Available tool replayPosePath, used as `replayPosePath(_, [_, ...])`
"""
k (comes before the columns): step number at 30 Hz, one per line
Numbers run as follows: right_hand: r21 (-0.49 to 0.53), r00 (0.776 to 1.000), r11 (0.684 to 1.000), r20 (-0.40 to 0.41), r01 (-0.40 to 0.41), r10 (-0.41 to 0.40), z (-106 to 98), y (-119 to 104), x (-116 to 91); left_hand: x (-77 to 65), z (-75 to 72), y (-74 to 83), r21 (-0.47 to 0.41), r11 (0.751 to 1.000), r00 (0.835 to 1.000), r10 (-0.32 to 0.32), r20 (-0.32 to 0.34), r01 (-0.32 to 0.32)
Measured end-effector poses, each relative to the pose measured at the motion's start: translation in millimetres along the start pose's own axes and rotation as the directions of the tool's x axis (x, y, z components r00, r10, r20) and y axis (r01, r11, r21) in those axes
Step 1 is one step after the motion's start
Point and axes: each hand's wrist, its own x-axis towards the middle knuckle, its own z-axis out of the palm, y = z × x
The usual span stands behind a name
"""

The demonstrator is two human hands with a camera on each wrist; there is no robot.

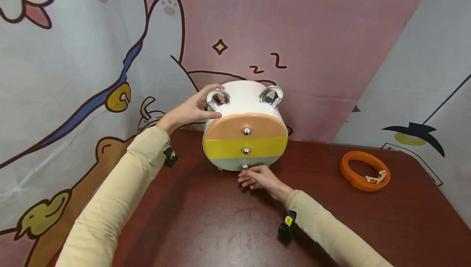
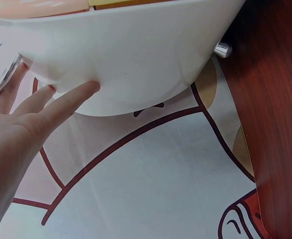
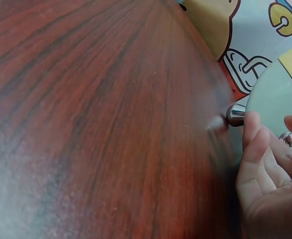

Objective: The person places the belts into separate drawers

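A small chest of drawers (image 1: 244, 99) shaped like an animal head stands on the table, white with shiny silver ears. Its front has an orange drawer (image 1: 224, 127), a yellow drawer (image 1: 224, 148) and a pale green drawer (image 1: 224, 163), all pushed in, each with a round silver knob. My left hand (image 1: 191, 107) rests on the chest's upper left side by the ear, fingers spread along the white wall (image 2: 136, 64). At the lowest knob (image 3: 288, 142) is my right hand (image 1: 263, 179), thumb and fingers around it; a gap shows between thumb and knob.
A coiled orange belt (image 1: 347, 173) with a gold-coloured buckle lies on the dark red wooden table (image 1: 206, 218), to the right. Behind the table hangs a cartoon-printed cloth (image 1: 294, 34). Silver feet (image 2: 223, 50) hold the chest off the tabletop.
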Motion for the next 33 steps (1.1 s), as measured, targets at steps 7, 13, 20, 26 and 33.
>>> replayPosePath(7, [0.042, 0.998, 0.998, -0.035, -0.050, 0.052, 1.0, 1.3, 5.5, 0.9, 0.7, -2.2, -0.034, 0.999, 1.000, 0.013, 0.007, -0.012])
replayPosePath(13, [0.071, 0.996, 0.995, -0.056, -0.072, 0.076, 1.4, 2.3, 8.3, 1.1, 0.3, -3.0, -0.044, 0.999, 1.000, 0.008, 0.012, -0.008])
replayPosePath(20, [0.142, 0.991, 0.986, -0.085, -0.093, 0.105, 1.1, 1.6, 11.2, 1.5, 0.0, -1.4, -0.034, 0.999, 1.000, -0.008, 0.007, 0.008])
replayPosePath(26, [0.182, 0.985, 0.980, -0.137, -0.078, 0.103, 3.1, 0.0, 10.4, 2.0, 1.1, 0.4, -0.029, 1.000, 1.000, -0.007, 0.007, 0.008])
replayPosePath(33, [0.205, 0.979, 0.977, -0.179, -0.062, 0.100, 6.9, 0.7, 8.9, 0.9, 1.0, -2.5, -0.014, 1.000, 1.000, 0.012, -0.005, -0.012])
